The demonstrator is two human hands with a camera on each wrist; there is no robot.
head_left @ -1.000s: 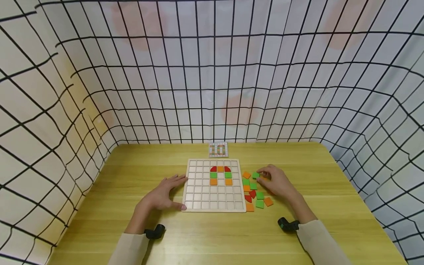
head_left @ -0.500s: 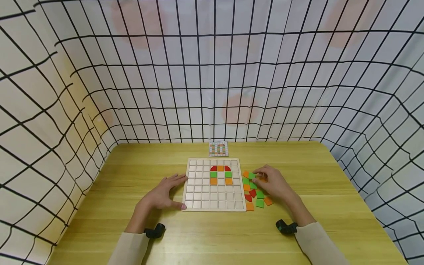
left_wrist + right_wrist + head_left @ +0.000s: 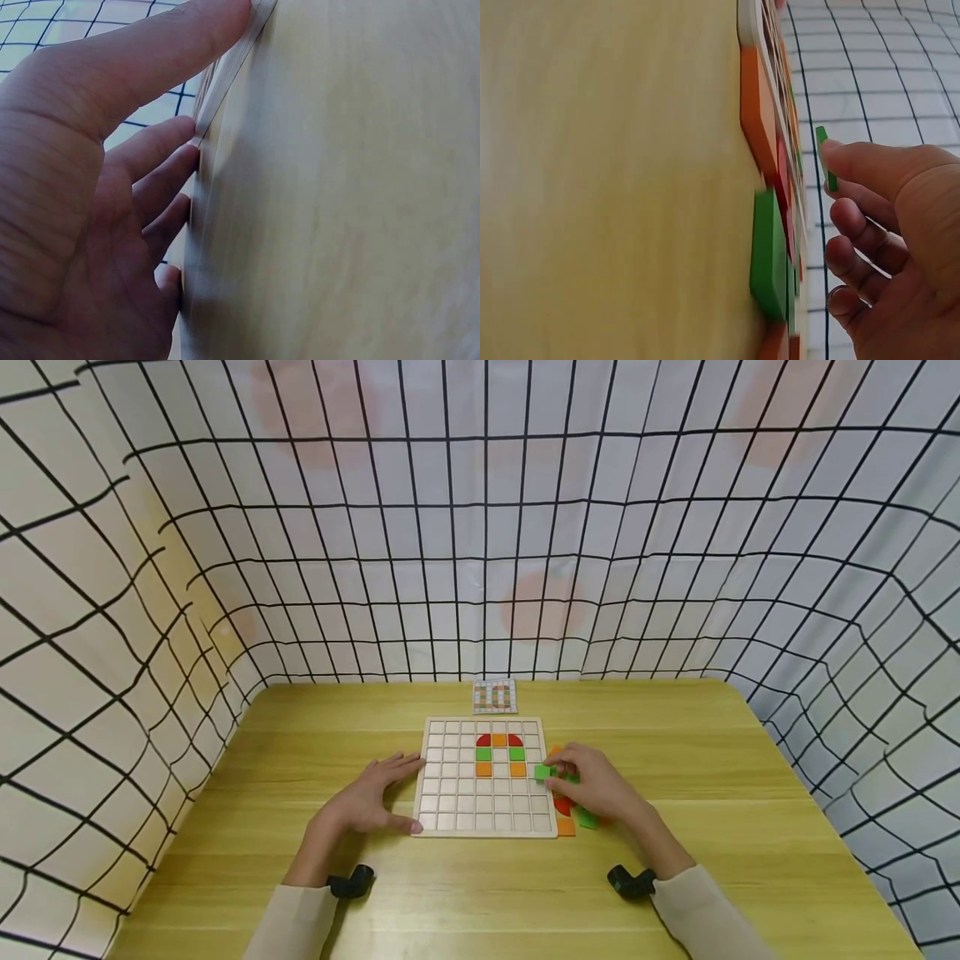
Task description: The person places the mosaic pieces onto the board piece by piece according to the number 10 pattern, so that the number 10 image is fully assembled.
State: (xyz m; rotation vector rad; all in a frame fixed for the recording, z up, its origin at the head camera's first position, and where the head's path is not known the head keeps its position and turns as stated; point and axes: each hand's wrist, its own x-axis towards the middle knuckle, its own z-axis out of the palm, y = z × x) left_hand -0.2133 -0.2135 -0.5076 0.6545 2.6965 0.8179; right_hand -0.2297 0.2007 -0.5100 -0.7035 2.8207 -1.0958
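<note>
My right hand (image 3: 597,787) pinches a green square tile (image 3: 542,772) between thumb and forefinger, over the right edge of a pale wooden grid board (image 3: 457,802). In the right wrist view that held tile (image 3: 829,169) is edge-on, raised off the table. My left hand (image 3: 369,797) rests against the board's left side, thumb near the front corner and fingers spread and fairly straight. On the board, red quarter-round, orange and green tiles form an arch, among them an orange tile (image 3: 483,770) and a green tile (image 3: 517,753).
Loose tiles lie along the board's right side, partly hidden under my right hand: an orange tile (image 3: 566,827), a red tile (image 3: 563,807) and a green tile (image 3: 587,818). A small pattern card (image 3: 494,697) lies behind the board. A white, black-gridded curtain (image 3: 420,527) surrounds the table.
The right hand has moved left from the loose tiles, carrying the green tile to the board's right edge. The left hand and the tiles on the board have stayed put.
</note>
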